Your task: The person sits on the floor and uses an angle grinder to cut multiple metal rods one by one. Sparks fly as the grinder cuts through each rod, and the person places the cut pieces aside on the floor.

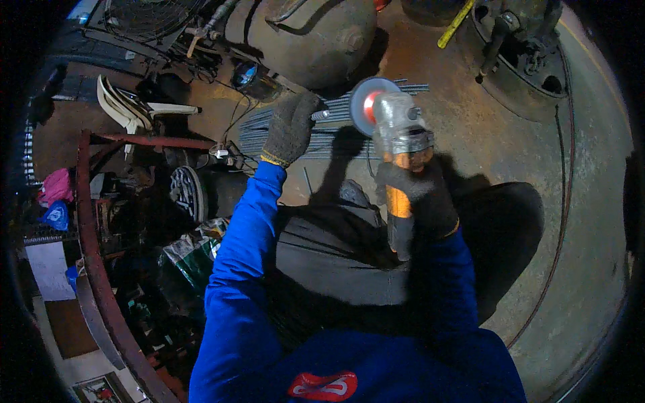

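Observation:
My left hand [290, 127], in a dark knit glove, is closed around a short metal rod whose ridged, shiny end [320, 115] sticks out to the right. My gloved right hand [427, 193] grips an angle grinder [399, 127] by its orange and black body. The grinder's round disc [367, 107] faces left toward the rod end, with a small gap between them; its centre glows reddish. Beneath both hands a bundle of thin metal rods [259, 131] lies on the floor. My fingers hide most of the held rod.
A big rusty tank [309, 43] and a can [254, 79] stand beyond the rods. At far right are a round metal container [500, 87], a yellow bar [457, 23] and a long cable [564, 208]. On the left are a white plastic chair [127, 111], a reddish metal frame [92, 228] and clutter.

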`<state>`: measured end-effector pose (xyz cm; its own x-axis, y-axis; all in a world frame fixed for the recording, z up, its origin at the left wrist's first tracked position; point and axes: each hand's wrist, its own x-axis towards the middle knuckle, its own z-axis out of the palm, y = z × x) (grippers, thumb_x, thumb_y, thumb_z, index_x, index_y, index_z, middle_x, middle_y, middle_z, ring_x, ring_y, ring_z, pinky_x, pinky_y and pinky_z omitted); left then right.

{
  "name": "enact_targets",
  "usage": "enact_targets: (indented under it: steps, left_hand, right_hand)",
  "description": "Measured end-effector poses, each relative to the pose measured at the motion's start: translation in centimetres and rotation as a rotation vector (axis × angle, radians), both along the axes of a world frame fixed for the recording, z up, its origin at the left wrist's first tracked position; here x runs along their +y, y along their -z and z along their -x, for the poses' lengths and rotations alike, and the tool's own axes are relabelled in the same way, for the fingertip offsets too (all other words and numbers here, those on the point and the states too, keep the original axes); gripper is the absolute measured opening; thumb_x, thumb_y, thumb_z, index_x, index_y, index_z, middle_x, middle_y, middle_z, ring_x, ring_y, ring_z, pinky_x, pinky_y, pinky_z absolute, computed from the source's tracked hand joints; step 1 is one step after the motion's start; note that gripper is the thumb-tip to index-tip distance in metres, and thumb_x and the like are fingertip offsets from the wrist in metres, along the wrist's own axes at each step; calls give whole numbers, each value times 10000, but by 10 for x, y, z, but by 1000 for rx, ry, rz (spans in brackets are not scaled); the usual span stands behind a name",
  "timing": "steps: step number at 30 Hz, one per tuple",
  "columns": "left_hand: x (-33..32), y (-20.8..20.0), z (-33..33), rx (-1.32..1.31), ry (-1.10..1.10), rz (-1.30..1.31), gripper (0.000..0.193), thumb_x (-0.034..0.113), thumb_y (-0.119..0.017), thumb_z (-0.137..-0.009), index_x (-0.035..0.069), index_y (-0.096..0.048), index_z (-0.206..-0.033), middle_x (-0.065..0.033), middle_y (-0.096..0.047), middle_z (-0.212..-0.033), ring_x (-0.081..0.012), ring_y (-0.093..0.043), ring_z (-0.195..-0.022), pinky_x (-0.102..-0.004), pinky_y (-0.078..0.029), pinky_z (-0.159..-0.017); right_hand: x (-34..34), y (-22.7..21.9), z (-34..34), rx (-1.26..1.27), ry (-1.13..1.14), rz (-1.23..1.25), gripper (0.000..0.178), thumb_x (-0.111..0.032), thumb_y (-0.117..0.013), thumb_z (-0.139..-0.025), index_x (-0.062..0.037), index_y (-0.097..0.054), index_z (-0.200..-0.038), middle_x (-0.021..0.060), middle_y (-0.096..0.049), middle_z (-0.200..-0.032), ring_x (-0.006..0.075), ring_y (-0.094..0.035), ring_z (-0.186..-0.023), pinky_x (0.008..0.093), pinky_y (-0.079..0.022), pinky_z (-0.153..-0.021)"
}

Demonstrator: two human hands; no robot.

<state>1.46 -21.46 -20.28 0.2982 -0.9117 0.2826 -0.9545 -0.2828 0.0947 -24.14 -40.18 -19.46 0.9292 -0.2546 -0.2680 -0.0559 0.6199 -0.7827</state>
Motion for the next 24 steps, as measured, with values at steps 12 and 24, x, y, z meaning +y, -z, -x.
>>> enact_targets:
  steps: [12, 24]
  left_hand:
    - [-6, -9, 10, -149, 7, 233, 401, -32, -612, -785, 2, -624, -1185, -230, -676, -1129, -436, -645, -1016, -504, -520, -873]
    - [-13, -16, 20, -138, 1, 227, 378, -11, -642, -774, -4, -630, -1152, -223, -675, -1117, -426, -647, -994, -491, -518, -838]
  right_hand:
    - [8, 20, 0, -110, -10, 123, 351, -106, -681, -896, -17, -579, -1219, 104, -674, -951, 207, -681, -815, 343, -567, -707]
    - [14, 48, -3, -103, 18, 12, 345, -134, -669, -928, -32, -574, -1244, 83, -663, -1023, 194, -676, -886, 345, -574, -762]
